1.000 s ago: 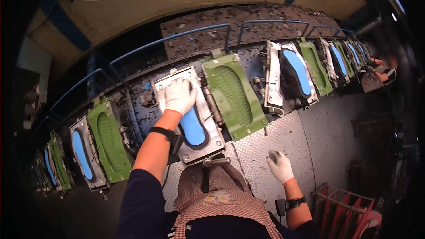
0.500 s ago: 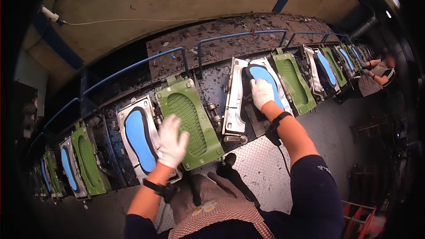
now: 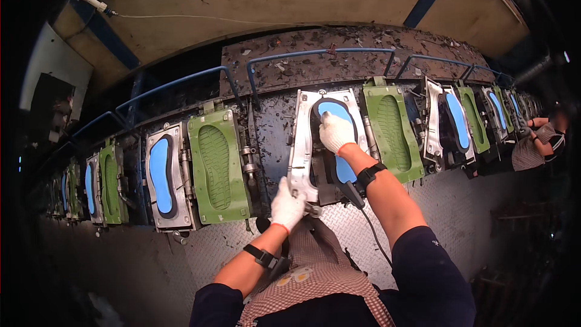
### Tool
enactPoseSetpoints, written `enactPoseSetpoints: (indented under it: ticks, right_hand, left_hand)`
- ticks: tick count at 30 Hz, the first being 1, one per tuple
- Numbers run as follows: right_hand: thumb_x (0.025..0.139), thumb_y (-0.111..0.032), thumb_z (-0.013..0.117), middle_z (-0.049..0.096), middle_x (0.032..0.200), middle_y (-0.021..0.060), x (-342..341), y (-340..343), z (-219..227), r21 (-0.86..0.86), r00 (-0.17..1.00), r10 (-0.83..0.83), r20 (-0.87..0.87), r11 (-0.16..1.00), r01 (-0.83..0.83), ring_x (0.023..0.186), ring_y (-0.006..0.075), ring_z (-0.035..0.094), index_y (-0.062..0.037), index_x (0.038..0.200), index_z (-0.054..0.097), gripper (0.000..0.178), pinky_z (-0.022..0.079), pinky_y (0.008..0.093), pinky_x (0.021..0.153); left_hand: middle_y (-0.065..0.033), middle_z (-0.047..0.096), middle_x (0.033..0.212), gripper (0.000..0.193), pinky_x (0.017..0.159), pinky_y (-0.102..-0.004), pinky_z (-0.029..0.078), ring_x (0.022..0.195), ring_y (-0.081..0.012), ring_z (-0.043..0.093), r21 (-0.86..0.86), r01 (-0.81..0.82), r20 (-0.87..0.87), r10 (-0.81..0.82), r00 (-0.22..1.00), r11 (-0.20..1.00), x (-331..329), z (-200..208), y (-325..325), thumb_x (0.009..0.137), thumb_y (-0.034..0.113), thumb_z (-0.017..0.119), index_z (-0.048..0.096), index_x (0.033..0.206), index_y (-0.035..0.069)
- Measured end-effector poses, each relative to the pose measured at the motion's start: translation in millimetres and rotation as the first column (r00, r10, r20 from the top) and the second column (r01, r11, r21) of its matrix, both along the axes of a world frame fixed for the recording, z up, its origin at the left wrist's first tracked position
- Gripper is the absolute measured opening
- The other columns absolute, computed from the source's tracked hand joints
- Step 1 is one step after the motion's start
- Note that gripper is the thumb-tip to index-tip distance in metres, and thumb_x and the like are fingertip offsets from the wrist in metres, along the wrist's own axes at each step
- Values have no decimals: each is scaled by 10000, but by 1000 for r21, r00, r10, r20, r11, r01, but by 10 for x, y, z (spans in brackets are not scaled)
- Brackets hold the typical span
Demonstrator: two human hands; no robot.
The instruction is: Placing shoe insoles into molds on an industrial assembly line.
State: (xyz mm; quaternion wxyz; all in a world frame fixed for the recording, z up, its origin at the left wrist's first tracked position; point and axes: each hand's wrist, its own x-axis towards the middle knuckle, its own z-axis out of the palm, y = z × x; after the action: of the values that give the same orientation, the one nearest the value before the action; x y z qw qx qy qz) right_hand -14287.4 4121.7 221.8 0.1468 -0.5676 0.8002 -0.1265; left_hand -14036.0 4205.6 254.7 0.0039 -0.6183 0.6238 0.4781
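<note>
In front of me an open silver metal mould frame stands tilted up beside a black shoe sole with a blue inner face. My gloved right hand rests over the upper part of this blue face, its fingers curled in; whatever they may pinch is hidden. At the frame's lower left corner, my gloved left hand is closed around the metal edge. Just right of the sole lies a green mould half with a ribbed, sole-shaped hollow. Both wrists wear black straps with small boxes.
More moulds line the bench both ways, including a green half and a blue-faced sole to my left. Blue rails run behind, before a scrap-strewn board. A cable hangs from my right wrist. A co-worker stands far right.
My left hand has left the air above the left green mould, moved right and closed on the silver frame's corner. My right hand stays over the same blue sole. The view has turned left.
</note>
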Motion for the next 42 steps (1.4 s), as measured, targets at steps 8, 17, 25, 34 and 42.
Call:
enactPoseSetpoints:
  ticks: [8, 17, 25, 34, 42]
  right_hand:
    - [950, -92, 669, 655, 1328, 225, -338, -27, 1528, -731, 965, 249, 80, 673, -113, 1205, 399, 636, -17, 1251, 681, 310, 513, 462, 1042]
    - [977, -238, 624, 405, 1579, 303, -540, 324, -6, -186, 961, 235, 146, 961, -206, 1480, 450, 385, 77, 1544, 385, 692, 306, 440, 1243]
    - [902, -276, 720, 660, 1151, 136, -564, 1545, 262, -296, 827, 468, 311, 875, -383, 1133, 346, 589, -24, 1212, 714, 400, 484, 435, 999]
    - [945, -255, 699, 690, 959, 137, -496, 1540, 176, -209, 848, 270, 457, 959, -193, 939, 361, 635, -71, 1065, 724, 222, 505, 464, 847]
    - [931, -175, 681, 641, 1277, 104, -288, 627, 550, -359, 909, 398, 125, 872, -332, 1203, 348, 584, -83, 1169, 694, 256, 459, 500, 1036]
  left_hand:
    - [-319, 413, 1542, 1297, 1089, -495, 495, 1308, -474, 577, 11, -84, -9, 84, 996, 996, -675, -385, 390, 729, 501, 899, 131, 1627, -34]
    - [-203, 561, 1413, 635, 1115, -485, 477, 1318, -401, 552, -801, 348, -19, -602, 798, 487, -945, -357, 201, 646, 79, 772, 659, 1270, 42]
    - [-134, 746, 1177, 376, 1070, -436, 526, 1176, -348, 674, -683, 61, -367, -414, 833, 728, -957, -465, 57, 740, 21, 724, 748, 1115, 21]
    - [-157, 727, 1203, 343, 1064, -442, 515, 1204, -366, 655, -684, 123, -324, -450, 832, 719, -932, -377, 150, 863, 172, 755, 731, 1152, -11]
    - [-179, 664, 1238, 478, 1010, -479, 542, 1186, -393, 634, -773, 323, -111, -617, 779, 546, -977, -450, 173, 770, 221, 842, 699, 1187, 35]
